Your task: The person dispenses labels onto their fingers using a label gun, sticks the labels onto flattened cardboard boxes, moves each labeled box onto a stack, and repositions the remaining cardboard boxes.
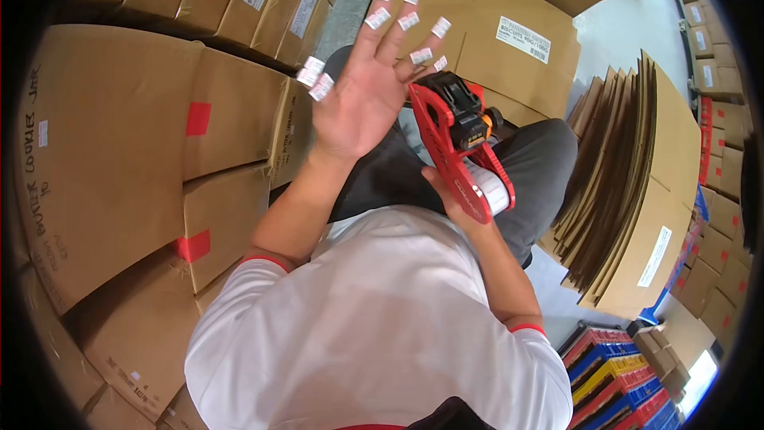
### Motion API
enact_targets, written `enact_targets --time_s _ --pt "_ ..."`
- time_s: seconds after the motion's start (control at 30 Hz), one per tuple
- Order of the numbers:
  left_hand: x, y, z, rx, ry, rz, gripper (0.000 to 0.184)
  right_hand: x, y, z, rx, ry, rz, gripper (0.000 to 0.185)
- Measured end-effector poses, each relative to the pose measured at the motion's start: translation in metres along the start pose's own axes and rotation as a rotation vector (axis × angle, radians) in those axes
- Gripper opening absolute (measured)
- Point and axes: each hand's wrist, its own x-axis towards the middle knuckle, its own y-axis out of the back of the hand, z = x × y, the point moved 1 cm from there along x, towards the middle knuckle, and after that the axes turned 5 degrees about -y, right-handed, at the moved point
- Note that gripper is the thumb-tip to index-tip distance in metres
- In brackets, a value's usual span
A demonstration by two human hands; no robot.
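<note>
My left hand (362,107) is raised with its palm toward me and its fingers spread. Small white printed labels (378,17) are stuck across its fingers and thumb. Close beside it, my right hand (458,199) grips a red price label gun (446,147) from behind, so most of its fingers are hidden. The gun has a black and orange mechanism, and a white label roll (492,189) sits inside its near end. Below both hands are my dark trouser legs (537,163).
Large taped cartons (111,159) stand stacked close on my left. A carton with a biscuit label (517,16) is ahead. Flattened cardboard sheets (621,183) lean upright at the right. Coloured crates (613,382) are stacked at the lower right, and shelved cartons (720,151) line the far right.
</note>
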Motion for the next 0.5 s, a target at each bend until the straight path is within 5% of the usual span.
enact_targets --time_s 0.1,0.23,0.33,0.43,0.5 --pt "0.002 0.012 0.011 0.079 -0.06 0.009 0.124 -0.02 0.001 0.007 -0.185 0.055 -0.075 0.037" --pt "0.003 0.006 0.013 0.09 -0.038 0.051 0.126 -0.02 0.005 -0.003 0.03 -0.054 -0.068 0.044" --pt "-0.002 -0.002 0.004 0.025 -0.018 0.046 0.125 -0.008 0.004 0.004 -0.266 0.006 -0.091 0.036" --pt "0.0 -0.009 0.005 -0.02 -0.052 0.032 0.124 -0.005 -0.007 0.009 0.024 -0.075 -0.083 0.034" --pt "0.002 -0.006 0.014 -0.043 -0.086 0.056 0.123 -0.009 -0.012 0.025 -0.065 -0.007 -0.069 0.032"
